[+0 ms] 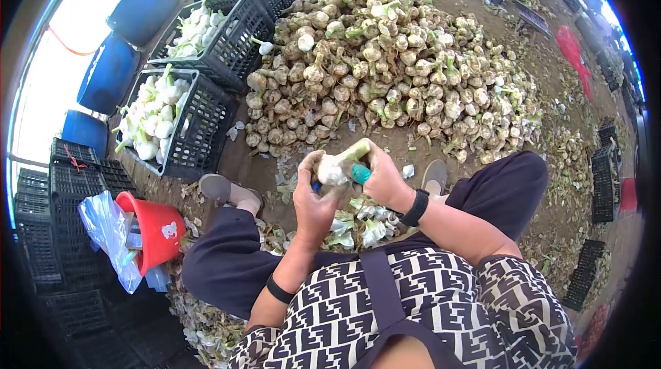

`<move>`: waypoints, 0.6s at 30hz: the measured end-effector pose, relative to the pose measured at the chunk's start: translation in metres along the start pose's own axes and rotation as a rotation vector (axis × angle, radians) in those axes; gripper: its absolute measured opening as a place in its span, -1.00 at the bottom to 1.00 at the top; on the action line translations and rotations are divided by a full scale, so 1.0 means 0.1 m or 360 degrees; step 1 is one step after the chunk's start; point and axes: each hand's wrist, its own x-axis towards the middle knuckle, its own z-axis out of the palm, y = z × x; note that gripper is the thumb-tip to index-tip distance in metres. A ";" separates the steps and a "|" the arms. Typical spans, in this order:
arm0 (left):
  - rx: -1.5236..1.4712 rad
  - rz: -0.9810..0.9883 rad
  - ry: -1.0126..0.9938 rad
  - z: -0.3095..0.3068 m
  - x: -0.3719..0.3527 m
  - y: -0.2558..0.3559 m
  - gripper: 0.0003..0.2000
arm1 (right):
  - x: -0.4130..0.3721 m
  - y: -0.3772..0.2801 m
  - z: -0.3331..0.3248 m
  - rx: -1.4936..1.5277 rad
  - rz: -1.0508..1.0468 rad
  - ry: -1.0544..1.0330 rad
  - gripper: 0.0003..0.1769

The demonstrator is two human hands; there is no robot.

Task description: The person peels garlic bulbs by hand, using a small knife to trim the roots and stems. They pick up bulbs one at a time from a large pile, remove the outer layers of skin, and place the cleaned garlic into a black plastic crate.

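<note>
A garlic bulb (332,171) with a green stem stub is held between my two hands at the centre of the view. My left hand (313,198) is wrapped round the bulb's left side, with a bit of blue at its fingers. On the right, my right hand (385,180) closes on the stem side, and teal material covers its thumb or fingertip. Beyond both hands lies a big heap of soil-stained garlic (385,59). Peeled skins and leaf scraps (368,226) lie on the ground beneath my hands.
Black crates (206,131) with whiter garlic stand at the left, other black crates behind them. A red bucket (169,231) with plastic bags is by my left leg. Blue barrels (110,73) line the left edge. Stacked crates (62,211) stand at far left, more crates at far right.
</note>
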 end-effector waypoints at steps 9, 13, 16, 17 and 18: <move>-0.1315 -0.0781 -0.0269 0.05 0.02 0.07 -0.53 | -0.06 -0.13 -0.32 -0.0502 -0.0227 -0.0096 -0.55; -0.1652 -0.0996 -0.0249 0.11 0.00 -0.02 -0.57 | -0.05 -0.20 -0.33 -0.0412 -0.0025 -0.0050 -0.57; -0.1337 -0.0847 -0.0255 0.11 0.01 -0.05 -0.57 | -0.09 -0.23 -0.25 -0.0173 0.0204 -0.0056 -0.65; -0.1001 -0.0640 -0.0340 0.10 0.00 -0.06 -0.56 | -0.12 -0.19 -0.21 -0.0493 -0.0181 -0.0001 -0.72; -0.0996 -0.0644 -0.0335 0.10 0.00 -0.07 -0.56 | -0.13 -0.17 -0.18 -0.0809 -0.0569 0.0052 -0.79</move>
